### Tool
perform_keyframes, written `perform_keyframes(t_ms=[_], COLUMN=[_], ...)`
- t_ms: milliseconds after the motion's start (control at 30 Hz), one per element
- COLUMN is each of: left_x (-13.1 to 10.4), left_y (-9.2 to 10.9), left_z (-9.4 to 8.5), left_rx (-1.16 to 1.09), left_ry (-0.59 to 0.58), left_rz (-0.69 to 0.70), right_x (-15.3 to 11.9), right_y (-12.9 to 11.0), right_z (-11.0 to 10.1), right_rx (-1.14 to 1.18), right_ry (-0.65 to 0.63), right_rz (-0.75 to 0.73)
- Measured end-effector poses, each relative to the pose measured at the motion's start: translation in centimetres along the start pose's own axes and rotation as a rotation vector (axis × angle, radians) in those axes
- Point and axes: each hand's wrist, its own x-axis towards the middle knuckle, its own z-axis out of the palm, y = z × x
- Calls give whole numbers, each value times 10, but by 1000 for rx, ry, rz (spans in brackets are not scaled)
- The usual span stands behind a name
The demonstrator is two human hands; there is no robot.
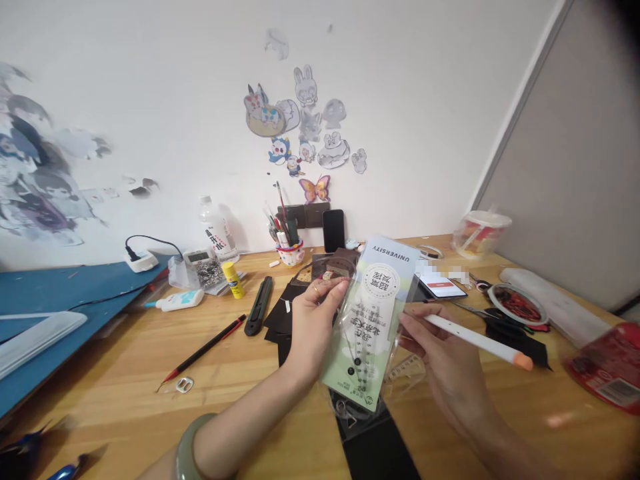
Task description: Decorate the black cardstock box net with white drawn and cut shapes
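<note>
My left hand (pixel 317 327) is closed in a pinch at the left edge of a clear plastic pouch with a printed card (pixel 383 320) inside. The card is blue and green, reads "UNIVERSITY", and appears upside down to me. A white marker (pixel 475 340) with an orange end rests in my closed right hand (pixel 445 360), whose fingers also meet the pouch's right edge. Beneath the pouch lie a black strip (pixel 375 440) and part of a clear ruler (pixel 403 367). Small shapes near the pouch's lower end are hard to make out.
Behind my left hand are a utility knife (pixel 259 305), a glue stick (pixel 233 280), a brush (pixel 205 350) and a white glue bottle (pixel 180 300). A pen cup (pixel 290 252) stands by the wall. On the right are a phone (pixel 440 283), scissors (pixel 475 310) and a red package (pixel 607 370).
</note>
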Motion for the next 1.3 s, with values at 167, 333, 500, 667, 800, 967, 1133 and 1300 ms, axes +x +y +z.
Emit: perform_keyframes(t_ms=[167, 333, 500, 667, 800, 967, 1133, 1300], left_x=[-1, 1, 2, 5, 6, 8, 1, -14], left_y=[8, 11, 10, 18, 21, 22, 25, 19], left_z=[5, 5, -2, -8, -9, 0, 7, 1], left_rx=[-106, -122, 27, 191, 215, 11, -184, 98], left_ry=[-82, -77, -115, -266, -351, -314, -409, -454], left_rz=[-183, -286, -257, -214, -228, -247, -425, -448], right_x=[1, 1, 1, 0, -2, -3, 1, 2], right_y=[7, 9, 5, 3, 3, 4, 3, 3], right_z=[0, 1, 0, 1, 3, 3, 0, 0], right_rx=[15, 36, 56, 69, 83, 109, 134, 88], right_ry=[-26, -17, -5, -6, -17, -3, 22, -52], right_rz=[66, 92, 86, 90, 98, 97, 105, 119])
